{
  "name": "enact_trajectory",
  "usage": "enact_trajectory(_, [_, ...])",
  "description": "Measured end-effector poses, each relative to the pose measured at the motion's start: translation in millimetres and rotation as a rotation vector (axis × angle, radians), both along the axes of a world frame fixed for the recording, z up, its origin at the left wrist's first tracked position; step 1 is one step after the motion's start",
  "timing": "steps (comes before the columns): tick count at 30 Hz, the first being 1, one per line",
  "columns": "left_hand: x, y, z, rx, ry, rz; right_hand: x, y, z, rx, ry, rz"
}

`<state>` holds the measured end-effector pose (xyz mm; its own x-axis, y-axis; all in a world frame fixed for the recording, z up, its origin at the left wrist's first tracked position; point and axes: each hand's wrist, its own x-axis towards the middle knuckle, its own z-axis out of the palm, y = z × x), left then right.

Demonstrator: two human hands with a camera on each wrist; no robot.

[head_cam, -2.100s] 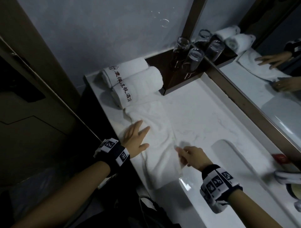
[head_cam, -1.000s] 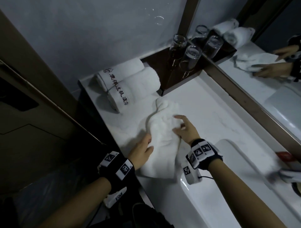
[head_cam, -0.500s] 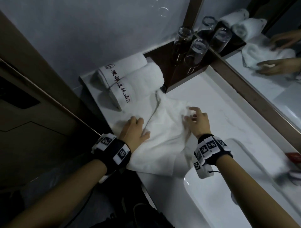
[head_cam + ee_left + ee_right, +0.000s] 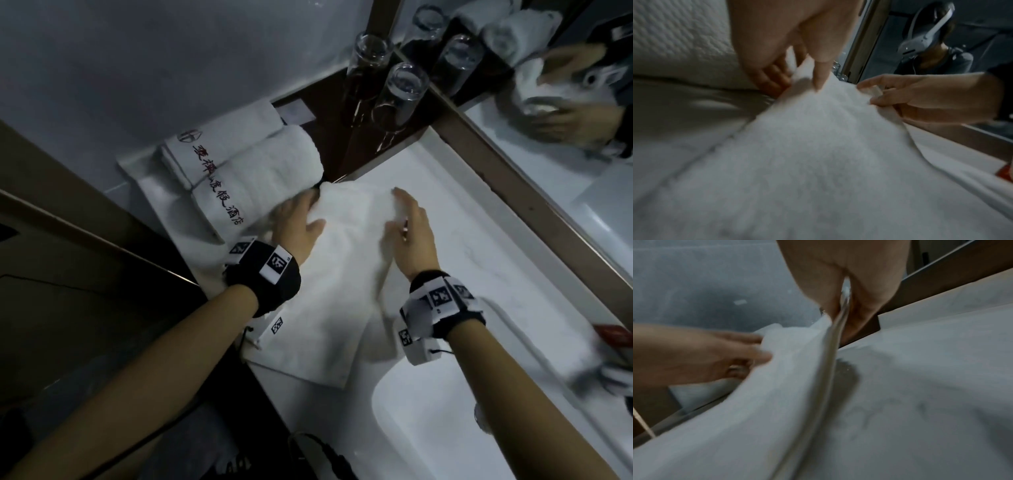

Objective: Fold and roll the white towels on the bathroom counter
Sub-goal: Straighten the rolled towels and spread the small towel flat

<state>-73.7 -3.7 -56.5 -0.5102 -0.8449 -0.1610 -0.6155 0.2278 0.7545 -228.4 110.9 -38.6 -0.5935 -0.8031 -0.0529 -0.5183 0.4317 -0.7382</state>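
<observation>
Leftmost, two rolled white towels (image 4: 246, 171) (red characters are printed along their bands) are seen lying side by side at the far left end of the white marble counter (image 4: 472, 246), against the wall. Just beside them, the far left corner of the flat white towel (image 4: 342, 274) is pinched by the left hand (image 4: 298, 226), thumb on top and fingers tucked beneath, as the left wrist view shows. The towel is spread on the counter, its near edge overhanging the front. Its far right edge is gripped by the right hand (image 4: 411, 236) between thumb and fingers and lifted slightly. Behind, two upturned glasses (image 4: 400, 89) are kept on a dark wooden tray (image 4: 329, 113) by the mirror (image 4: 555, 144). A sink basin (image 4: 445, 428) is set at the lower right.
</observation>
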Motion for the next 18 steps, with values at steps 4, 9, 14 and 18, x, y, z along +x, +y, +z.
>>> enact_trajectory(4, [25.0, 22.1, -4.5, -0.095, -0.288, -0.050, -2.8, 3.4, -1.9, 0.307, -0.111, -0.131])
enact_trajectory(9, [89.7, 64.7, -12.9, -0.164, -0.166, -0.109, 43.6, 47.7, -7.2, 0.158, -0.070, -0.138])
enact_trajectory(14, [135.4, 95.3, -11.9, -0.386, -0.046, -0.356, 94.4, 85.3, -4.0, 0.044, -0.102, 0.484])
enact_trajectory(18, [161.4, 110.4, -15.0, -0.315, -0.196, -0.594, 112.3, 109.5, -13.4, 0.201, 0.015, 0.664])
